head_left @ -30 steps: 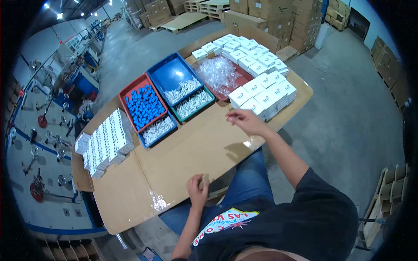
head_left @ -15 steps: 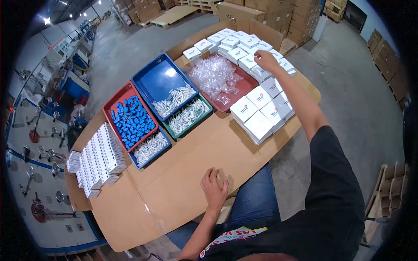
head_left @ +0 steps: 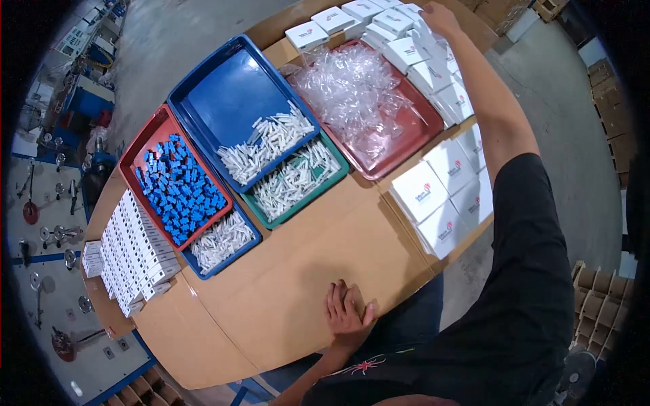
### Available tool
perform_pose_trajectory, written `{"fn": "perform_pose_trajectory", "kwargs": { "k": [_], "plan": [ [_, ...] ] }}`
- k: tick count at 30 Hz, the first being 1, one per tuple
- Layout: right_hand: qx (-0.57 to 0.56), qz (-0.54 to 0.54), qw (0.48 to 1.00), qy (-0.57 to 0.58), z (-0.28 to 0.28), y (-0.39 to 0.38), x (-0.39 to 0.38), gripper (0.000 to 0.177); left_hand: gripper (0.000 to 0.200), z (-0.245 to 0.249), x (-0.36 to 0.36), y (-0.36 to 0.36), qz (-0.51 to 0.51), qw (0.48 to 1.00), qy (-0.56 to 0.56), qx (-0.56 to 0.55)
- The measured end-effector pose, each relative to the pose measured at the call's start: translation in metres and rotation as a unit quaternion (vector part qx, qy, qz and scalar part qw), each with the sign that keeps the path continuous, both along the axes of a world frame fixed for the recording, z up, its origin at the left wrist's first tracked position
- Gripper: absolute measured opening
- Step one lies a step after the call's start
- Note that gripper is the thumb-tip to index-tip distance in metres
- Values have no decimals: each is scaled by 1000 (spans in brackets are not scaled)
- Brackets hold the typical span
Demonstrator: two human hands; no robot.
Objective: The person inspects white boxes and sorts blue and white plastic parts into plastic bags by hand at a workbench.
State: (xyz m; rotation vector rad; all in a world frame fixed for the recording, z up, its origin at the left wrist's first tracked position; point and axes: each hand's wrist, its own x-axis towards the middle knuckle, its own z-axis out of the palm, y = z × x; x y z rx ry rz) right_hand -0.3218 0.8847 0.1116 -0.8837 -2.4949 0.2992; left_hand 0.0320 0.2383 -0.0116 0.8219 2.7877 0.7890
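My right hand (head_left: 439,15) reaches far out to the back right of the cardboard-covered table (head_left: 298,284) and rests on the white boxes (head_left: 406,30) stacked there; whether it grips one cannot be told. My left hand (head_left: 347,314) lies flat, fingers spread, on the cardboard at the near edge and holds nothing. More white boxes (head_left: 443,196) are stacked at the right edge, under my outstretched arm.
A red tray of clear plastic bags (head_left: 359,95) sits at the back. A blue tray (head_left: 237,108) and a green tray (head_left: 298,179) hold white parts. A red tray holds blue parts (head_left: 177,186). A row of white boxes (head_left: 132,250) stands at the left.
I have leaned forward over the table. My right hand has gone from the near white boxes out to the far ones. My left hand has opened flat on the cardboard.
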Motion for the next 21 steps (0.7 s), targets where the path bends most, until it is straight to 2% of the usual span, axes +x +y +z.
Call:
{"fn": "perform_pose_trajectory", "kwargs": {
  "k": [2, 4, 8, 13, 16, 17, 19, 20, 21],
  "plan": [
    [11, 14, 1000, 4, -21, 43, -30, 46, 62, 1, -3, 1, 0, 1000, 1, -5],
    [32, 91, 995, -20, -52, 101, -57, 58, 61, -7, -1, -2, -1, 1000, -1, 1],
    [48, 79, 993, -76, -48, 93, -72, 65, 63, -17, 1, -8, -12, 1000, -5, -19],
    [-31, 51, 991, -118, -43, 101, -74, 72, 67, -11, 3, -9, -29, 999, -24, -37],
    [12, 41, 992, -117, -40, 94, -72, 76, 68, -21, 7, -11, -26, 999, -10, -31],
    [11, 46, 993, -112, -38, 90, -72, 76, 68, -25, 7, -10, -21, 999, -5, -32],
    [25, -24, 996, -85, -13, 45, -54, 82, 66, -28, 9, -10, -10, 1000, -6, -5],
    [24, -21, 996, -82, -18, 51, -57, 82, 66, -26, 11, -11, -7, 1000, -4, -6],
    [47, -20, 999, -15, -22, 64, -59, 84, 65, -23, 10, -10, -9, 1000, -8, -15]
  ]
}}
